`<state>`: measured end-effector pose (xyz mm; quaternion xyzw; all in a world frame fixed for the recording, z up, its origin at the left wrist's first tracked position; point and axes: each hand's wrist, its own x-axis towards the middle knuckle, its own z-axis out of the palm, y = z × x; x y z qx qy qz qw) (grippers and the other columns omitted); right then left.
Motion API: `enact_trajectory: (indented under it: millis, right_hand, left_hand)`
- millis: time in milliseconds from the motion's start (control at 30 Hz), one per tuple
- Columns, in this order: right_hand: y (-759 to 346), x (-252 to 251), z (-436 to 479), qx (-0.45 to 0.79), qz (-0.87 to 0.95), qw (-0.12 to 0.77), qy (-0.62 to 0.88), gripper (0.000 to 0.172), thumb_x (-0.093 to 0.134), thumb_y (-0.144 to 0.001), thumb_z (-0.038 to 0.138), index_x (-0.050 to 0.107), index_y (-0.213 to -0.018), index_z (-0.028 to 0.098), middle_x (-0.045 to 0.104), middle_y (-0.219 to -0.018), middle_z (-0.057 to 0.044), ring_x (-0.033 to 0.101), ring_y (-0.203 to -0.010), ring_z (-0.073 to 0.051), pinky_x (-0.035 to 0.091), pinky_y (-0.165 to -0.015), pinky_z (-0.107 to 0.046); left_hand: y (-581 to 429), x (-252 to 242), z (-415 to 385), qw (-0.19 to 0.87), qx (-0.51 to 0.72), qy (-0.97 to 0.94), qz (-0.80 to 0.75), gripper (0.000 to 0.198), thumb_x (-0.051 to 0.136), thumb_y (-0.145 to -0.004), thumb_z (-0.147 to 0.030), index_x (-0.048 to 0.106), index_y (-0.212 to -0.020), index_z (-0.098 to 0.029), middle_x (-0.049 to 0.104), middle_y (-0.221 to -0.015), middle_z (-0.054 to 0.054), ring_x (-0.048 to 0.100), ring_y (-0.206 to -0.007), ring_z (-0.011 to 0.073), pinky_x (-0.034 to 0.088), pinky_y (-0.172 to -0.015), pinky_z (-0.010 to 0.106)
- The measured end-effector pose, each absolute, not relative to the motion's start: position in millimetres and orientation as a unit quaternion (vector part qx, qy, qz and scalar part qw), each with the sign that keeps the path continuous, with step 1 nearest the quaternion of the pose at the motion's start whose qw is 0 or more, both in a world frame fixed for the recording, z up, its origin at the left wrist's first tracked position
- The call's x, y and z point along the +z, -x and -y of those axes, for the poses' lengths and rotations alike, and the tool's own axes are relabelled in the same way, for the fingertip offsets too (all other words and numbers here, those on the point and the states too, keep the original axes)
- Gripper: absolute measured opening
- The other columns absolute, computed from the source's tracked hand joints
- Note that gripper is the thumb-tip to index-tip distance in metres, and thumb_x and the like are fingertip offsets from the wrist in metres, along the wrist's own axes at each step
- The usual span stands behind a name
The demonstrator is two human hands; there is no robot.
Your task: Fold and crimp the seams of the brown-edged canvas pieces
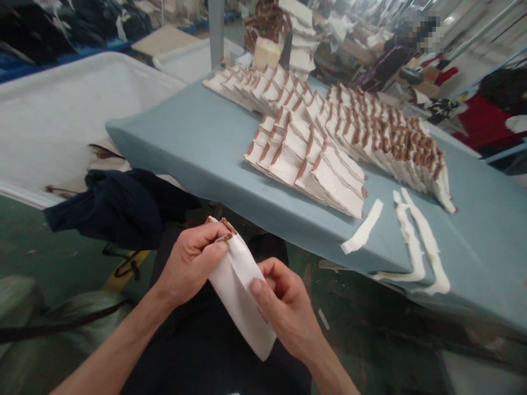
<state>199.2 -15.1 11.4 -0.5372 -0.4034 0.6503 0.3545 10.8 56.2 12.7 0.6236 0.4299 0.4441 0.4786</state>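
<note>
A folded white fabric piece (pixel 236 285) with brown edging at its upper end is held above my lap. My left hand (pixel 195 260) pinches the brown-edged end between thumb and fingers. Along the piece's right side, my right hand (pixel 284 299) grips the edge, thumb on top and fingers curled beneath. Beyond my hands, several similar white pieces with brown edges (pixel 304 159) lie overlapped in rows on the blue-covered table (pixel 164 131). What the inside of the held piece looks like is hidden.
White strips (pixel 364 227) lie near the table's front edge, some hanging over it. A large white bin (pixel 82 88) stands at the left, with dark blue cloth (pixel 119 203) over its near side. A grey post (pixel 216 33) rises behind the table. A wrapped bundle (pixel 69 329) sits on the floor.
</note>
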Motion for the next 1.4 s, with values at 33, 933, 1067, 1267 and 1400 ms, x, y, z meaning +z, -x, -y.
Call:
enact_trajectory:
  millis: [33,933,1067,1267,1400]
  right_hand:
    - [-201.1,11.6,23.4,0.657,0.399,0.34,0.542,0.053,0.071,-0.091,0.072,0.054,-0.091,0.021,0.045,-0.056,0.01,0.032,-0.047,-0.006,0.023,-0.045,-0.02]
    - [-190.3,50.1,-76.8,0.379,0.82,0.362,0.232,0.059,0.08,-0.09,0.055,0.063,-0.134,0.018,0.078,-0.106,-0.005,0.074,-0.096,-0.019,0.056,-0.087,-0.03]
    - [-197.1,56.5,-81.8,0.338,0.863,0.276,0.252,0.034,0.074,-0.096,0.054,0.07,-0.096,0.02,0.068,-0.072,0.002,0.061,-0.065,-0.013,0.042,-0.068,-0.026]
    - [-202.4,70.1,-79.3,0.329,0.881,0.194,0.279,0.038,0.066,-0.101,0.049,0.057,-0.075,0.022,0.055,-0.065,0.004,0.046,-0.06,-0.012,0.028,-0.063,-0.028]
    - [-200.4,74.0,-75.3,0.38,0.856,0.195,0.291,0.029,0.066,-0.099,0.037,0.054,-0.078,0.021,0.051,-0.067,0.006,0.043,-0.059,-0.01,0.027,-0.06,-0.025]
  left_hand:
    - [-10.7,14.5,-57.3,0.476,0.432,-0.628,-0.439,0.026,0.056,-0.087,-0.03,0.063,-0.065,-0.018,0.064,-0.069,0.0,0.054,-0.062,0.0145,0.042,-0.059,0.026]
    - [15.4,56.7,-39.7,0.408,0.353,-0.749,-0.384,0.023,0.059,-0.088,-0.017,0.081,-0.085,-0.023,0.076,-0.071,-0.004,0.066,-0.061,0.0124,0.048,-0.055,0.017]
    - [18.8,57.9,-35.9,0.41,0.354,-0.744,-0.391,0.025,0.058,-0.088,-0.018,0.082,-0.086,-0.024,0.076,-0.067,-0.004,0.065,-0.055,0.0119,0.045,-0.049,0.017]
    - [12.8,62.4,-35.7,0.431,0.352,-0.719,-0.416,0.017,0.057,-0.086,-0.017,0.069,-0.075,-0.022,0.059,-0.056,-0.007,0.048,-0.043,0.008,0.032,-0.038,0.016]
    - [14.3,58.2,-33.4,0.428,0.351,-0.722,-0.416,0.012,0.056,-0.089,-0.017,0.063,-0.083,-0.023,0.059,-0.059,-0.009,0.052,-0.043,0.0081,0.036,-0.04,0.015]
